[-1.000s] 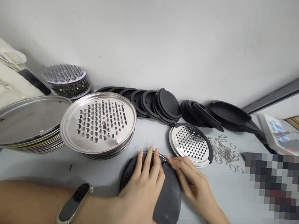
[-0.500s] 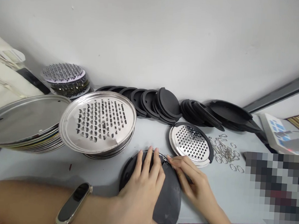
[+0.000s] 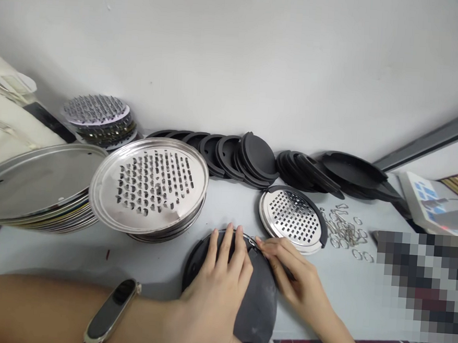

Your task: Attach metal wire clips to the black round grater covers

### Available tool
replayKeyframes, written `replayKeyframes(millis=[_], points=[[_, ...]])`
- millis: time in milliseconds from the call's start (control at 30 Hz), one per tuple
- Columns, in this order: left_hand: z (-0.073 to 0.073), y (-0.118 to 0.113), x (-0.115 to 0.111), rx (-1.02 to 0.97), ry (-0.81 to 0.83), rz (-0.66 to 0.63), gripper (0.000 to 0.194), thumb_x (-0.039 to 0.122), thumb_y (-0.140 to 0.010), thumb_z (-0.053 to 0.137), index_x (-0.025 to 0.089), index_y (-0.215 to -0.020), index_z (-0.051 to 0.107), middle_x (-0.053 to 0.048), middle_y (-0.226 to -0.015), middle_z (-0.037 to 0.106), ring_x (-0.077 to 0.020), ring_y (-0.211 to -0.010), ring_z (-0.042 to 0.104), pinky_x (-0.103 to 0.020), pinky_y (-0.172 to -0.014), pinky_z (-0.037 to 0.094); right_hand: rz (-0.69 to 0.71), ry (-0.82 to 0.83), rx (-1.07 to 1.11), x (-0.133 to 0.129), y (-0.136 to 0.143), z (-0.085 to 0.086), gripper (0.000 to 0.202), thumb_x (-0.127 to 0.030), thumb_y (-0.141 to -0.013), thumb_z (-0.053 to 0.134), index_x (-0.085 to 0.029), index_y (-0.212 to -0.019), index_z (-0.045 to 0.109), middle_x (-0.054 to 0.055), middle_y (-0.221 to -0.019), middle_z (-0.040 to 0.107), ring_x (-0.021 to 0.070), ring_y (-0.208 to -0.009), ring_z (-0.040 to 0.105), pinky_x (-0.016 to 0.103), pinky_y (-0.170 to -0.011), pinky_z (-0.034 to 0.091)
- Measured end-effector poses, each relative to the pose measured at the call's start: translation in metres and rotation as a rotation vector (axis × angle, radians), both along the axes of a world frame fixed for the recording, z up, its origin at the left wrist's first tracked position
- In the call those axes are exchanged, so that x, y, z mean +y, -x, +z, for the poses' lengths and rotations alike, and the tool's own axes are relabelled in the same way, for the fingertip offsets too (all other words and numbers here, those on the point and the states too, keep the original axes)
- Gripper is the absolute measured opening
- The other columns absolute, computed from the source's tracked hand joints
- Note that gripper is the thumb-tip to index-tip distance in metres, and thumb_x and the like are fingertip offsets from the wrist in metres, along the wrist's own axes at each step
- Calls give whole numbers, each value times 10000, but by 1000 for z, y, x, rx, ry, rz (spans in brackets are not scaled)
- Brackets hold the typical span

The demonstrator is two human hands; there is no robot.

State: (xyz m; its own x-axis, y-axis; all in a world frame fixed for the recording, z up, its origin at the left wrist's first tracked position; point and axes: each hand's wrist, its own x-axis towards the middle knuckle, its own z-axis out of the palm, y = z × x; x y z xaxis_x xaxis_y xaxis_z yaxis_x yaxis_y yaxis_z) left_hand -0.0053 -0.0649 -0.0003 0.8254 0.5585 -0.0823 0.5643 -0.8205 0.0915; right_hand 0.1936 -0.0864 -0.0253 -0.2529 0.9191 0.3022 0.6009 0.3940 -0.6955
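Note:
A round black plastic holder (image 3: 261, 304) lies at the front of the table, a thin metal rim showing along its far edge. My left hand (image 3: 220, 291) spans it, fingers stretched flat over the top to the far edge and thumb at the near edge, holding it down. At its far right edge my right hand (image 3: 290, 275) is closed in a pinch on a small metal ring (image 3: 252, 241); the fingers partly hide that ring. Just beyond is a round metal grater plate (image 3: 294, 218) with a black edge piece. Loose metal rings and clips (image 3: 342, 231) lie to its right.
Large grater plates (image 3: 157, 187) and plain metal discs (image 3: 40, 179) are stacked at left. Behind them stands a stack of spiked discs (image 3: 97, 115). Black holders (image 3: 257, 155) line the wall. A power strip (image 3: 427, 196) sits at right, above a blurred-out patch.
The view has shifted very slightly. Both hands keep the same place on the black holder, and nothing has been let go.

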Motion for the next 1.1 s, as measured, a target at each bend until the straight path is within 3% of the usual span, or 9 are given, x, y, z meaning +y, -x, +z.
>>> replayKeyframes(millis=[600,800,900,1000,1100], points=[[-5,2,-1,-43,-53,12,1181,870,-663,401,-74,-1372,420,-356,-1476,280,-522,-1378,211,-623,-1106,141,-37,-41,-18,-4,2,-4,285,-74,-953,426,-220,-1159,559,98,-1019,607,205,-976,606,312,-832,521],[4,1,3,10,-12,3,1174,884,-674,367,-60,-1367,442,-350,-1479,275,-520,-1372,236,-625,-1091,205,-64,-35,-44,-4,6,0,288,-92,-956,434,-196,-1197,552,99,-1007,589,195,-977,604,293,-839,520],[7,0,5,48,21,-2,1183,884,-632,443,-35,-1377,443,-338,-1482,279,-519,-1369,246,-625,-1089,229,-75,-39,-48,-3,6,3,257,-140,-947,496,-194,-1189,565,91,-966,596,201,-922,613,296,-787,535],[7,-1,5,56,9,3,1095,812,-659,542,-7,-1380,452,-315,-1488,288,-509,-1371,255,-622,-1084,250,-88,-44,-42,-3,5,4,235,-170,-941,525,-204,-1167,579,81,-925,607,203,-868,618,303,-741,544],[9,-1,6,81,-5,13,883,670,-778,568,27,-1374,473,-278,-1492,314,-473,-1378,279,-599,-1074,293,-88,-37,-27,-3,4,4,227,-155,-954,490,-211,-1152,586,91,-968,618,208,-907,620,316,-764,542]])
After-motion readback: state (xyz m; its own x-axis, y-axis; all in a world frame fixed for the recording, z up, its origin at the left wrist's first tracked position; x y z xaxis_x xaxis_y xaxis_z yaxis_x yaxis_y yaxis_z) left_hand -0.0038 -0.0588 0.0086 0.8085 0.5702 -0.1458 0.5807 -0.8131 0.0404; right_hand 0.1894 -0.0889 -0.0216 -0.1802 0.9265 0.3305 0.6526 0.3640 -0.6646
